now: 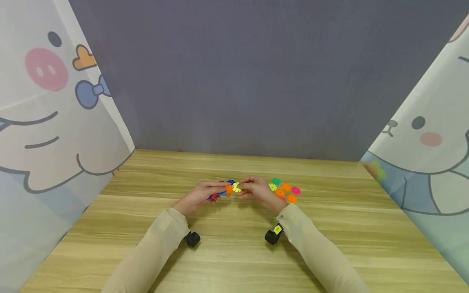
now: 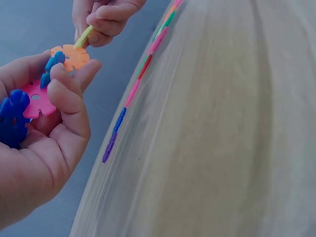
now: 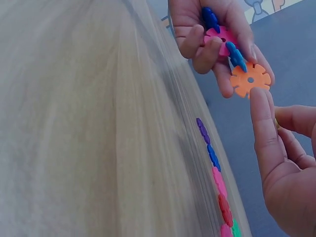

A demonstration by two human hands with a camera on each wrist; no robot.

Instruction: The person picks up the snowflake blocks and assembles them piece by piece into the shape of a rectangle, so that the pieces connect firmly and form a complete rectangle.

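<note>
Head view: the left hand (image 1: 200, 194) and the right hand (image 1: 256, 189) are meeting above the table (image 1: 227, 252), with slotted discs between them.
Left hand: its fingers are wrapping round the chain (image 2: 42, 106), the fingertips resting close about its orange end.
Chain: it is running from a dark blue disc (image 3: 211, 19) through a pink disc (image 3: 222, 35) and a blue disc (image 3: 236, 57) to an orange disc (image 3: 251, 81) at the right.
Right hand: thumb and fingers are pinching a yellow disc (image 2: 85, 35).
Yellow disc: it is standing edge-on at the orange rim; whether their slots are engaging, I cannot tell.
Slip risk: if the slots are not lining up, pressure is likely to be skidding the yellow disc sideways out of the pinch.
Joint risk: the left fingers are holding much of the chain behind the orange disc, so a hard twist there could be prising the blue joint apart.
Loose discs (image 1: 286, 187): they are lying right of the right hand, some close by its wrist; a dropping forearm could be sweeping them.
Far disc (image 1: 230, 181): it is lying just beyond the left fingertips, where a nudge could be shifting it.
</note>
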